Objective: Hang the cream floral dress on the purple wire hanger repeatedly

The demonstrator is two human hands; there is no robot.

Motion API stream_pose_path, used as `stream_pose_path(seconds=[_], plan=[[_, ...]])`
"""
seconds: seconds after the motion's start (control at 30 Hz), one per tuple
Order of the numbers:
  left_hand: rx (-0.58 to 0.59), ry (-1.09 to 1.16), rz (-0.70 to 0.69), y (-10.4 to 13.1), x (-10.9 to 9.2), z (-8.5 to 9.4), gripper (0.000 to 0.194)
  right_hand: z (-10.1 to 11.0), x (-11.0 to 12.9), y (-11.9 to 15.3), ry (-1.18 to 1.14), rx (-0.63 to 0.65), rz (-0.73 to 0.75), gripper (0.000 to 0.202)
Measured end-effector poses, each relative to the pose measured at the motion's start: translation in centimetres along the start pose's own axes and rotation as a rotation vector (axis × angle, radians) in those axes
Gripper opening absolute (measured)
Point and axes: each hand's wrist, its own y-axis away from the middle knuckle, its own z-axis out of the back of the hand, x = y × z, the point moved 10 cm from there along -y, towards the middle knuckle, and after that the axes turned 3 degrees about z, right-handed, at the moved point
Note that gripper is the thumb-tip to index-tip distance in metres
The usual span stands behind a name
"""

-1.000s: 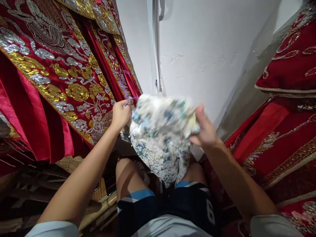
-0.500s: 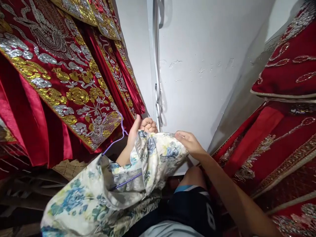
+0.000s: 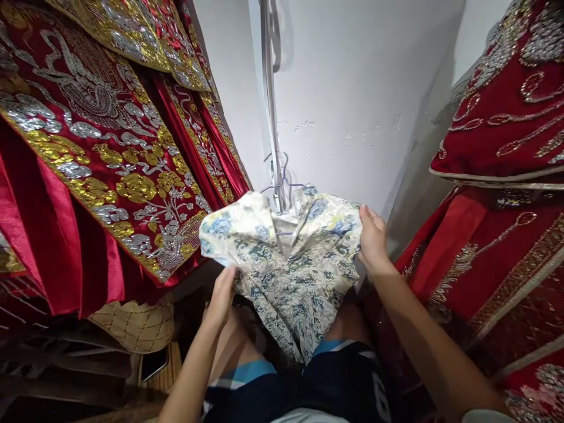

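A cream garment with blue and green flowers (image 3: 304, 288) is spread out in front of me, its V-shaped neckline facing me. Inside it sits a thin purple hanger (image 3: 298, 185), whose hook rises at the neck beside a pale metal upright; I cannot tell whether it is hooked on. My left hand (image 3: 221, 289) is closed on the garment's left side, below the shoulder. At the opposite shoulder edge, my right hand (image 3: 373, 235) pinches the cloth between thumb and fingers. The lower part of the garment hangs between my knees.
Red costumes with gold and silver embroidery (image 3: 136, 188) hang close on the left. More beaded red garments (image 3: 506, 252) crowd the right side. A white wall (image 3: 352, 88) stands ahead. Low on the left are a quilted beige item (image 3: 136, 326) and a phone (image 3: 154, 364) on wood.
The floral garment went from bunched at the lower left to spread and upright at centre, with the purple hanger now inside its shoulders. My left hand moved down and left, my right hand slightly right.
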Motion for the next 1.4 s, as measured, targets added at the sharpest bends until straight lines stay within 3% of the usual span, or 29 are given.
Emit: stream_pose_path(seconds=[0.1,0.27,0.37,0.43,0.5,0.6,0.7,0.77,0.83,0.93,1.03,1.13,1.2,1.27,1.4], plan=[[-0.150,-0.060,-0.048,0.8,2.2,0.8,0.058,-1.2,-0.6,1.3,0.010,0.027,-0.035,0.053],[-0.120,-0.013,0.057,3.2,8.0,0.0,0.046,0.3,-3.2,3.9,-0.031,0.081,-0.143,0.047],[-0.221,0.080,0.106,5.1,11.0,0.9,0.049,3.5,-7.0,8.3,0.022,-0.073,-0.244,0.039],[-0.265,0.087,0.119,6.1,11.9,1.2,0.051,5.8,-9.0,12.2,0.126,-0.236,-0.275,0.037],[-0.254,0.040,0.121,6.7,11.9,1.0,0.051,5.7,-9.3,14.9,0.264,-0.220,-0.218,0.034],[-0.221,-0.040,0.146,7.2,11.6,0.5,0.053,3.0,-8.3,16.0,0.409,-0.065,-0.147,0.024],[-0.176,-0.072,0.171,7.5,11.6,-0.5,0.054,-3.1,-8.5,16.2,0.327,0.365,-0.231,0.023],[-0.088,-0.045,0.167,7.6,11.7,-1.8,0.055,-7.1,-9.0,18.0,0.266,0.674,-0.316,0.028],[-0.023,0.001,0.175,7.7,11.9,-2.8,0.056,-9.3,-9.6,19.9,0.230,0.818,-0.382,0.033],[-0.057,0.061,0.222,7.8,12.3,-2.4,0.059,-10.2,-10.0,21.3,0.164,0.822,-0.410,0.037],[-0.189,0.067,0.207,7.8,12.3,-0.5,0.055,-9.4,-9.6,21.0,0.129,0.770,-0.372,0.038],[-0.486,-0.057,0.022,8.6,10.6,2.6,0.055,-8.1,-9.2,20.6,0.124,0.743,-0.391,0.037],[-0.617,-0.163,-0.206,9.8,8.4,2.9,0.057,-7.7,-9.0,20.9,0.128,0.764,-0.430,0.032],[-0.541,-0.250,-0.384,10.2,6.6,0.6,0.050,-7.8,-8.6,21.5,0.126,0.788,-0.458,0.026],[-0.089,-0.388,-0.437,8.8,5.5,-6.9,0.028,-8.6,-7.9,22.7,0.063,0.823,-0.492,0.015]])
